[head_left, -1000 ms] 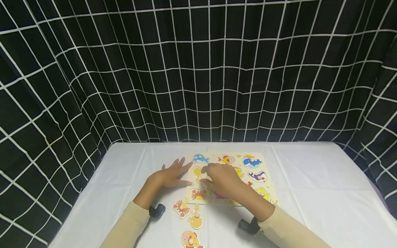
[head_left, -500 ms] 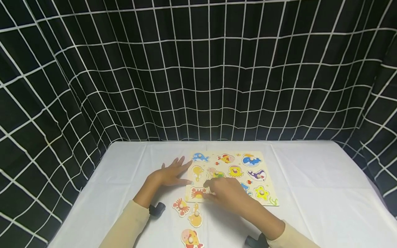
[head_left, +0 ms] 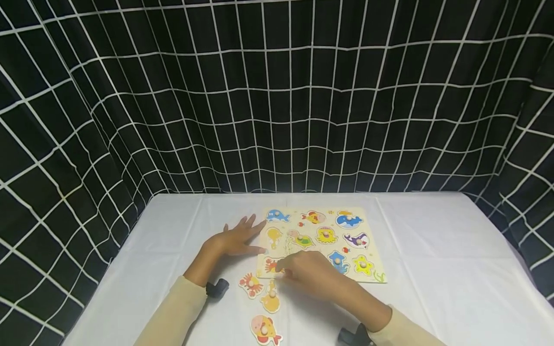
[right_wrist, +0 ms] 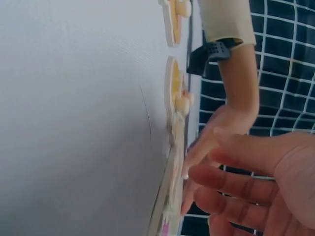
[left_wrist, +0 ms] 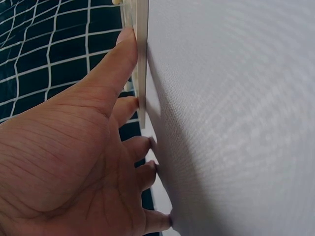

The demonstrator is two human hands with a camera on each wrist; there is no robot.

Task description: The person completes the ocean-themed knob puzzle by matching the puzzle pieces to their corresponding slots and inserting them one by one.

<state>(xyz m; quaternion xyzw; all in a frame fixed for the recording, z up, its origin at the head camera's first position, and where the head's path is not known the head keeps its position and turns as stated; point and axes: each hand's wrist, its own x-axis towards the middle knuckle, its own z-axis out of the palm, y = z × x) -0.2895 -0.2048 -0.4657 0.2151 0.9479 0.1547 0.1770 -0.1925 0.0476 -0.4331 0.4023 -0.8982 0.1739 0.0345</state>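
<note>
A wooden peg puzzle board (head_left: 330, 221) with sea-animal pieces lies on the table. My left hand (head_left: 235, 239) rests at its left edge, fingers spread, the thumb touching the board in the left wrist view. Over the board's lower left corner hovers my right hand (head_left: 309, 274), partly covering the printed crab recess (head_left: 270, 265). Its fingers bend loosely with nothing between them in the right wrist view. Loose in front of the board lie a crab piece (head_left: 251, 285), a seahorse piece (head_left: 270, 300) and a fish piece (head_left: 265, 330). The turtle piece (head_left: 300, 239) sits on the board.
White cloth (head_left: 437, 269) covers the table. A black curtain with white grid lines (head_left: 303, 110) hangs behind and at both sides. Whale (head_left: 349, 221), octopus (head_left: 326, 235) and starfish (head_left: 362, 265) pieces sit in the board. Dark cameras (head_left: 218, 288) are strapped to both wrists.
My right hand has moved from the turtle piece toward the board's front left corner, uncovering the turtle and octopus. My left hand stays at the board's edge. The view has tilted slightly.
</note>
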